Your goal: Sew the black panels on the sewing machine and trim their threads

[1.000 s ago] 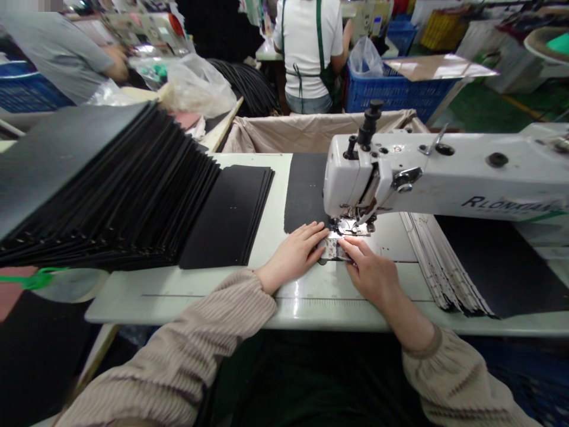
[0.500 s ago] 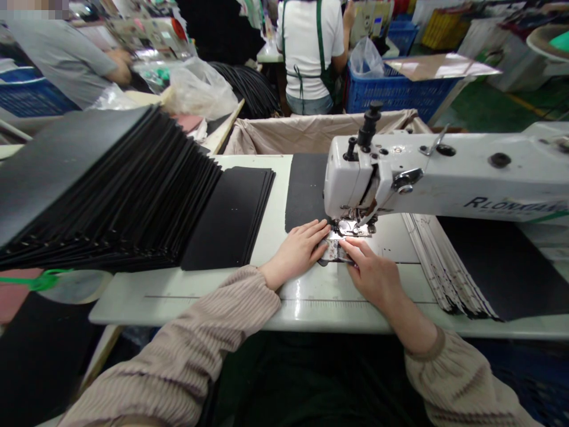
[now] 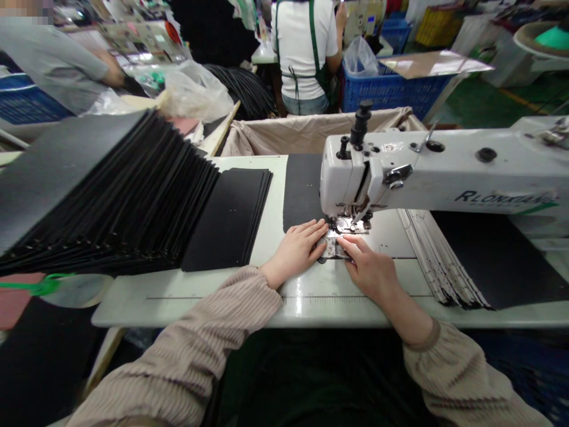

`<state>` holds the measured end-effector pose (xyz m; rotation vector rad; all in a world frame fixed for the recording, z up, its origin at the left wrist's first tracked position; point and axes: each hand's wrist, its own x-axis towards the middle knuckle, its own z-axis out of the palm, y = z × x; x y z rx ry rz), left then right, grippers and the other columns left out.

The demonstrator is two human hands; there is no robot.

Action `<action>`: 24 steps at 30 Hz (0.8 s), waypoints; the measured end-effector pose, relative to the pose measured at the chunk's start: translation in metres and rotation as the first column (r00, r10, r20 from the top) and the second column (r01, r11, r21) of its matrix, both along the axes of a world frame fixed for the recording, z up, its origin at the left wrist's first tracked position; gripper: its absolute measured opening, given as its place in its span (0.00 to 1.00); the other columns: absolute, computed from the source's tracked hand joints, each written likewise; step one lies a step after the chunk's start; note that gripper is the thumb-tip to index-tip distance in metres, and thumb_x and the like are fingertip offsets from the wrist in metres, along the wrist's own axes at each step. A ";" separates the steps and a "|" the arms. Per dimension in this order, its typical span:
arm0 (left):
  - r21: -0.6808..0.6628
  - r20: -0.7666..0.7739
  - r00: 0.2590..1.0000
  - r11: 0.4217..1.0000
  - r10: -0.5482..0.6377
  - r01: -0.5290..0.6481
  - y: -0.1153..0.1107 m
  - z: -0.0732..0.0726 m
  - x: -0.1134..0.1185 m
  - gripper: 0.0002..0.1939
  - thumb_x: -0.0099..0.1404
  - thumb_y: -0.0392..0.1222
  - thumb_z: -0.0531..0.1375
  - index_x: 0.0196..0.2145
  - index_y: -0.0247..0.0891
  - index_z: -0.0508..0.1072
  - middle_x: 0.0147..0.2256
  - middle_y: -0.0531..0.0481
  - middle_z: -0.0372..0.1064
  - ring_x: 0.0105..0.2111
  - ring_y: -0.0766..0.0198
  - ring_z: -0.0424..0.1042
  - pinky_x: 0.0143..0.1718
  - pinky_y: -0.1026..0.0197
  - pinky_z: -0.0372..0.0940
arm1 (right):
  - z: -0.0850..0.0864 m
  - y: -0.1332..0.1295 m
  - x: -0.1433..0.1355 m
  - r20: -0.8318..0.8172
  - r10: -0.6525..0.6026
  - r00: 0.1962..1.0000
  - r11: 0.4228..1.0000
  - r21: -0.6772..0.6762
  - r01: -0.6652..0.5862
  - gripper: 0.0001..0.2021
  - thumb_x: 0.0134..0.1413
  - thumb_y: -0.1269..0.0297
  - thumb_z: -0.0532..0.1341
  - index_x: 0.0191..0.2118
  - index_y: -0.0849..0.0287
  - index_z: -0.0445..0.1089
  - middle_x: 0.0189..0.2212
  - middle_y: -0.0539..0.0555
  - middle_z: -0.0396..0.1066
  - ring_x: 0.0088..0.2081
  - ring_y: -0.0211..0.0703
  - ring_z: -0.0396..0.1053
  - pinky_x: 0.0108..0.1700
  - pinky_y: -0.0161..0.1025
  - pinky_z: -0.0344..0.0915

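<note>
My left hand (image 3: pixel 294 252) lies flat with its fingers stretched out, the fingertips on the near edge of a black sheet (image 3: pixel 302 187) beside the needle area. The sheet runs back on the left of the white sewing machine head (image 3: pixel 344 178). My right hand (image 3: pixel 372 270) has its index finger reaching to a small shiny metal attachment (image 3: pixel 333 248) in front of the presser foot (image 3: pixel 353 225). Its other fingers are bent and partly hidden under the palm. Whether anything thin is under those fingertips does not show.
A tall fanned stack of black sheets (image 3: pixel 115 196) stands left, with a smaller black pile (image 3: pixel 222 219) beside it. Right of the needle lie black pieces with pale edges (image 3: pixel 493 255). Behind the table are a beige cloth-lined bin (image 3: pixel 306 136), a blue crate (image 3: pixel 395 92) and two people.
The view has shifted slightly. Both hands keep nearly the same place and pose by the needle, and the black sheet shows no clear movement.
</note>
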<state>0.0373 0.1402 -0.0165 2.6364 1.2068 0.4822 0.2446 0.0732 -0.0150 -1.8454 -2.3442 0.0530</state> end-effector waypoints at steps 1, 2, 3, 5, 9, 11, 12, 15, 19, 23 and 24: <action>0.002 0.006 1.000 1.000 0.001 -0.001 0.000 -0.001 0.000 0.23 0.73 0.48 0.51 0.62 0.41 0.62 0.63 0.46 0.60 0.63 0.53 0.58 0.59 0.49 0.56 | 0.000 0.000 0.000 -0.001 0.000 1.000 1.000 0.001 0.000 0.26 0.62 0.64 0.53 0.65 0.45 0.57 0.62 0.48 0.61 0.42 0.44 0.74 0.31 0.38 0.69; 0.004 0.014 1.000 1.000 0.001 -0.001 0.001 -0.002 0.000 0.23 0.72 0.48 0.51 0.62 0.41 0.62 0.63 0.46 0.59 0.63 0.53 0.58 0.59 0.48 0.56 | 0.000 0.000 0.000 -0.002 -0.003 1.000 1.000 0.002 0.003 0.26 0.62 0.64 0.53 0.65 0.46 0.57 0.62 0.48 0.61 0.42 0.44 0.73 0.31 0.39 0.69; 0.005 0.023 1.000 1.000 0.000 0.000 0.001 -0.003 0.000 0.23 0.72 0.48 0.51 0.62 0.41 0.63 0.63 0.45 0.60 0.63 0.53 0.58 0.60 0.48 0.56 | 0.000 0.000 -0.001 -0.002 -0.005 1.000 1.000 0.003 0.005 0.25 0.62 0.64 0.53 0.65 0.46 0.57 0.62 0.48 0.61 0.42 0.44 0.73 0.31 0.39 0.69; 0.007 0.044 0.999 1.000 -0.005 0.005 0.003 -0.005 -0.001 0.23 0.73 0.48 0.51 0.62 0.40 0.63 0.63 0.45 0.59 0.63 0.53 0.57 0.61 0.48 0.54 | 0.001 0.000 -0.001 -0.003 -0.010 1.000 1.000 0.003 0.010 0.26 0.61 0.64 0.53 0.64 0.45 0.58 0.62 0.49 0.61 0.42 0.44 0.73 0.32 0.38 0.69; 0.019 0.065 0.998 1.000 0.024 -0.025 0.008 -0.006 -0.001 0.26 0.72 0.48 0.52 0.64 0.36 0.58 0.65 0.41 0.54 0.67 0.53 0.50 0.64 0.46 0.49 | 0.002 -0.001 -0.001 -0.011 -0.013 1.000 1.000 -0.001 0.013 0.27 0.60 0.65 0.53 0.64 0.46 0.58 0.62 0.50 0.61 0.43 0.44 0.73 0.34 0.38 0.69; 0.023 0.064 0.995 0.997 0.070 -0.072 0.009 -0.002 0.000 0.27 0.72 0.48 0.51 0.64 0.34 0.57 0.63 0.40 0.59 0.64 0.53 0.56 0.64 0.46 0.49 | 0.003 -0.002 0.000 -0.019 -0.015 1.000 1.000 -0.001 0.015 0.26 0.60 0.65 0.53 0.64 0.46 0.58 0.62 0.49 0.61 0.43 0.44 0.73 0.34 0.38 0.69; 0.025 0.065 0.993 0.995 0.099 -0.101 0.008 0.001 0.001 0.26 0.73 0.48 0.50 0.64 0.34 0.58 0.60 0.40 0.64 0.61 0.54 0.62 0.64 0.46 0.50 | 0.003 -0.002 0.000 -0.025 -0.014 1.000 1.000 0.002 0.014 0.26 0.60 0.65 0.53 0.64 0.45 0.58 0.61 0.49 0.62 0.43 0.44 0.73 0.34 0.38 0.69; 0.027 0.066 0.979 0.980 0.193 -0.195 -0.006 0.010 0.000 0.23 0.74 0.49 0.46 0.60 0.33 0.63 0.47 0.40 0.74 0.49 0.54 0.72 0.59 0.45 0.57 | 0.004 -0.002 0.000 -0.041 -0.018 0.999 1.000 0.012 0.019 0.23 0.62 0.64 0.52 0.62 0.46 0.60 0.60 0.48 0.63 0.43 0.44 0.72 0.34 0.38 0.68; 0.040 0.021 0.956 0.955 0.294 -0.295 -0.060 0.016 -0.015 0.27 0.70 0.56 0.52 0.57 0.34 0.67 0.54 0.35 0.66 0.56 0.45 0.65 0.57 0.41 0.59 | 0.008 -0.007 0.002 -0.073 -0.031 0.997 0.999 0.020 0.033 0.20 0.63 0.63 0.52 0.59 0.49 0.64 0.58 0.51 0.64 0.42 0.44 0.72 0.35 0.38 0.66; -0.031 -0.110 0.955 0.960 0.274 -0.279 -0.136 0.016 -0.051 0.33 0.63 0.56 0.60 0.61 0.38 0.60 0.66 0.36 0.51 0.66 0.41 0.50 0.64 0.35 0.48 | 0.012 -0.031 0.018 -0.194 -0.018 0.981 0.998 0.053 0.029 0.19 0.63 0.64 0.52 0.58 0.50 0.65 0.52 0.52 0.69 0.42 0.45 0.72 0.35 0.37 0.65; -0.058 -0.138 0.957 0.962 0.256 -0.266 -0.153 0.017 -0.060 0.32 0.63 0.52 0.61 0.61 0.39 0.60 0.66 0.37 0.49 0.66 0.41 0.48 0.64 0.34 0.48 | 0.012 -0.041 0.025 -0.247 -0.017 0.969 0.998 0.059 0.032 0.19 0.63 0.64 0.52 0.58 0.50 0.65 0.50 0.52 0.71 0.42 0.44 0.72 0.37 0.37 0.65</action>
